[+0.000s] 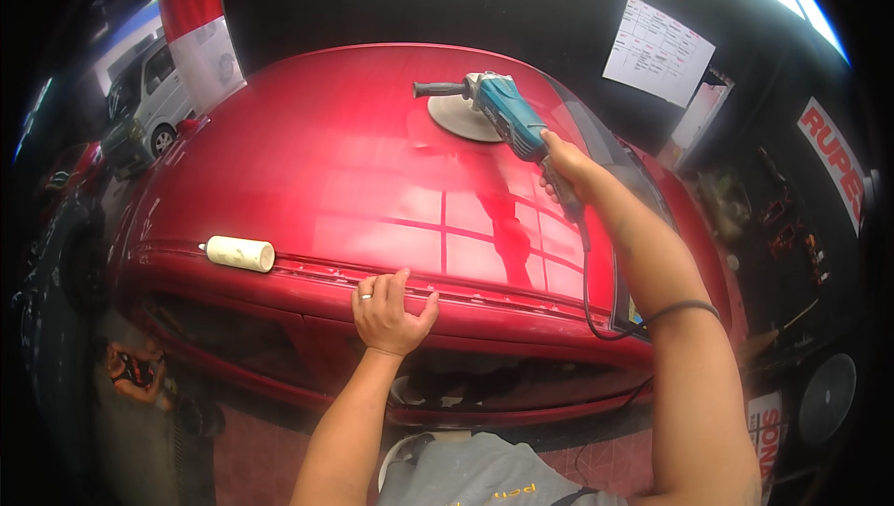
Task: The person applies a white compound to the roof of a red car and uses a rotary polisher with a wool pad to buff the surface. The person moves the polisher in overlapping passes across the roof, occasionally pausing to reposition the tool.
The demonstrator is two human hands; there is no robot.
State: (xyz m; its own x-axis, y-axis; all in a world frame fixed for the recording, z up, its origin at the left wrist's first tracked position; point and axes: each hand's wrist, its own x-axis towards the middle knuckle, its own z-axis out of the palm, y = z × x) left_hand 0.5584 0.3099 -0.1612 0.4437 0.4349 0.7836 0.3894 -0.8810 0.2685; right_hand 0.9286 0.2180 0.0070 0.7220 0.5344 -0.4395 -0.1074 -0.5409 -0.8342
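My right hand [566, 171] is wrapped round the rear handle of a teal and black polisher [512, 115]. Its pale round pad [458, 119] rests on the far part of a glossy red car roof [307, 152]. Nothing grips the polisher's black side handle [440, 89], which points left. My left hand [391, 313] lies on the near roof edge, fingers apart, a ring on one of them. To its left, a cream bottle [240, 254] with a narrow tip lies on its side along the roof rail. The black power cord [589, 292] hangs from the polisher and loops over my right forearm.
Beyond the roof stands a dark wall with pinned paper sheets [659, 50]. A white van [154, 92] is parked at the far left. Another person [138, 371] is low down at the lower left. A round grey fan-like object [827, 396] sits at the right.
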